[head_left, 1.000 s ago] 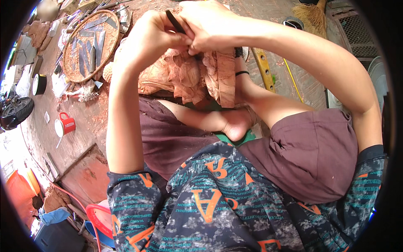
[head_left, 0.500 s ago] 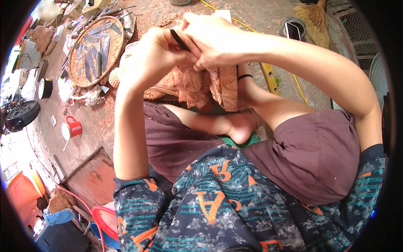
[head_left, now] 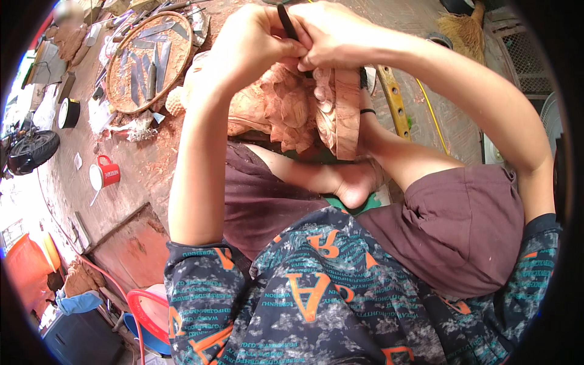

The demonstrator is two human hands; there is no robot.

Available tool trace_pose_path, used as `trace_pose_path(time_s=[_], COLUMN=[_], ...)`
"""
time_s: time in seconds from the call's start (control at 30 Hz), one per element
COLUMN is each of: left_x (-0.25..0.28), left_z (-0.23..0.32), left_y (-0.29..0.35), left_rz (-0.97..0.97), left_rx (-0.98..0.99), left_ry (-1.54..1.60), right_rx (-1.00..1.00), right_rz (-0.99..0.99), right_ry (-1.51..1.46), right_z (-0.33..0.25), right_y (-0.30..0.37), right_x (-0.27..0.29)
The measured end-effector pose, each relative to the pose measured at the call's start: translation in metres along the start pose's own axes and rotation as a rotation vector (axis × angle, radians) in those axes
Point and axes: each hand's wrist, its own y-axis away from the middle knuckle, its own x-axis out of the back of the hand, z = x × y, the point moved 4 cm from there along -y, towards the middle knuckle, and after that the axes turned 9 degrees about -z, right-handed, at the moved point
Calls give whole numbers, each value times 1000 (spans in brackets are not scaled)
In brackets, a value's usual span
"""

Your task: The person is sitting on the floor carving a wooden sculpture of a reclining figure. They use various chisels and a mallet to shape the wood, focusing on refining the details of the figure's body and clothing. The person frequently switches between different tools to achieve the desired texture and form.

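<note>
A reddish-brown wood carving (head_left: pixel 277 106) with leaf-like relief and a thick flat base (head_left: pixel 348 121) lies between my bent legs. Over its far part my two hands meet. My left hand (head_left: pixel 258 45) is closed, thumb and fingers pinching a slim dark carving chisel (head_left: pixel 286 21), whose upper end sticks out above the fingers. Close against it, my right hand (head_left: pixel 328 36) is closed round the same chisel, fingers curled. The chisel's working tip is hidden behind the hands and so is the spot of wood beneath them.
A round woven tray (head_left: pixel 115 103) of chisels and wood chips lies at left, near a red mug (head_left: pixel 108 174) and a tape roll (head_left: pixel 69 114). A yellow level (head_left: pixel 394 100) and a straw broom (head_left: pixel 465 30) are at right. A red hose (head_left: pixel 112 278) crosses lower left.
Both hands have shifted slightly up and right in view, still together on the chisel, which stands more upright. More of the carving and its base shows below them. The phone at right is no longer visible.
</note>
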Motion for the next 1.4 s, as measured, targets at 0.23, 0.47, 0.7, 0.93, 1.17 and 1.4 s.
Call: trace_pose_path(time_s=[0.23, 0.47, 0.7, 0.93, 1.17, 1.4], left_x=[1, -1, -2, 3, 4, -41], left_z=[-6, -11, -3, -1, 2, -11], left_y=[-3, 3, 4, 3, 5, 81], left_rz=[-32, -92, -178, -106, -93, 478], left_rx=[41, 129, 83, -6, 89, -156], left_ry=[115, 39, -173, -82, -217, 147], right_rx=[50, 22, 355, 224, 101, 442], right_rz=[38, -62, 381, 302, 81, 393], right_ry=[5, 204, 241, 177, 140, 74], right_z=[6, -2, -9, -11, 3, -7], right_y=[0, 0, 4, 8, 2, 65], right_x=[-5, -7, -6, -4, -8, -5])
